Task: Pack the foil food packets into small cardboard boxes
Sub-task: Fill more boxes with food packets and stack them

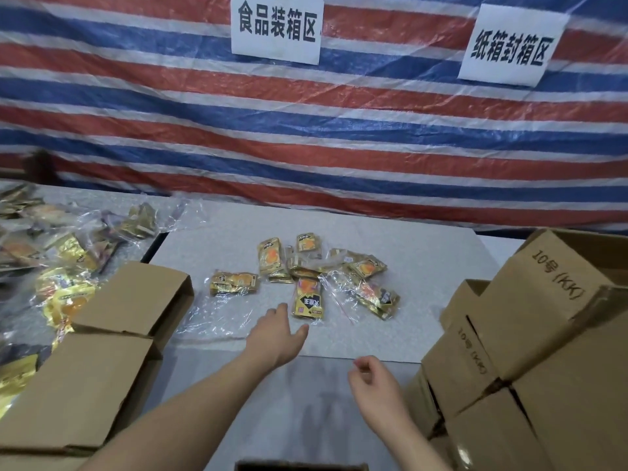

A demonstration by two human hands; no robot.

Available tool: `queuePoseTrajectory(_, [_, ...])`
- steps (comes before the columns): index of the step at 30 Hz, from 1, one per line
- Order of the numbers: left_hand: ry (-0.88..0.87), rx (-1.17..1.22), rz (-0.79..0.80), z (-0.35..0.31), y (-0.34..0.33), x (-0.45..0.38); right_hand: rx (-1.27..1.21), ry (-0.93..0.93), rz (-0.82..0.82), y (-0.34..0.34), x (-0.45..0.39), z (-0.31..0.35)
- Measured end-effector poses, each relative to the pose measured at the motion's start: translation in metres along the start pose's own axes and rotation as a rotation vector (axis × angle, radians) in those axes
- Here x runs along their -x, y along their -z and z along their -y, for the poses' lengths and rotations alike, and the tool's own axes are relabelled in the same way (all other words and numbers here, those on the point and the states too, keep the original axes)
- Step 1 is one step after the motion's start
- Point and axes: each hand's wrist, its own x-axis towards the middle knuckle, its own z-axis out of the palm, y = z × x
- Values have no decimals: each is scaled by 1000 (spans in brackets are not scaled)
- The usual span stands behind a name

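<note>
1. Leftmost, a heap of bagged foil packets (64,266) in gold and orange lies in clear plastic on the table's far left; the print on them is too blurred to read.
2. Just right of that heap stand plain cardboard boxes (102,351), two of them stacked near the left edge, with no writing on the faces that show.
3. Next comes the grey table (424,273), and on its middle a loose cluster of foil packets (306,280) — some bare, some in a torn clear bag (343,294). None of them is in a box.
4. The nearest packet (308,299) lies label up, gold and black with large white characters; I cannot read them surely.
5. The left hand (277,329) reaches forward over the table with fingers straight and spread, holding nothing, its fingertips just short of that nearest packet.
6. The right hand (372,377) hangs lower, nearer the body, its fingers loosely curled around nothing.
7. At the right rises a stack of boxes (530,334), printed "10号 (KK)" on their sides.
8. Behind everything hangs a red, white and blue striped tarpaulin (339,130) with two white signs — the middle sign (277,27) reads "食品装箱区", the right sign (511,49) "纸箱封箱区".
</note>
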Motion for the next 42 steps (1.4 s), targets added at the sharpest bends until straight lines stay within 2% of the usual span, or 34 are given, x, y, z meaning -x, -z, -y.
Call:
queuePoseTrajectory(3, [30, -107, 28, -18, -21, -61, -72, -58, 3, -5, -35, -7])
queuePoseTrajectory(9, [107, -197, -38, -34, -83, -149, -248, -171, -36, -21, -100, -25])
queuePoseTrajectory(13, [177, -307, -48, -34, -114, -180, -251, -183, -78, -34, -115, -40])
queuePoseTrajectory(17, [201, -244, -42, -19, -123, -180, -196, -140, -77, -25, -116, -45])
queuePoseTrajectory(22, [207, 71, 29, 2, -73, -130, -207, -135, -17, -10, -92, -18])
queuePoseTrajectory(24, [128, 159, 54, -5, -37, -99, -267, -133, 19, -1, -80, 9])
queuePoseTrajectory(29, [-162, 342, 49, -59, 61, 8, -738, -221, 220, 34, -35, 95])
queuePoseTrajectory(31, [-261, 389, 21, -80, 92, 53, -922, -202, 307, 41, -13, 120])
queuePoseTrajectory(35, [-389, 409, -18, -100, 119, 121, -1235, -144, 394, 45, 35, 149])
queuePoseTrajectory(38, [-431, 304, -42, -97, 119, 149, -1213, -75, 353, 45, 56, 150])
queuePoseTrajectory(42, [-466, 224, -8, -87, 112, 166, -1222, -78, 295, 54, 76, 137])
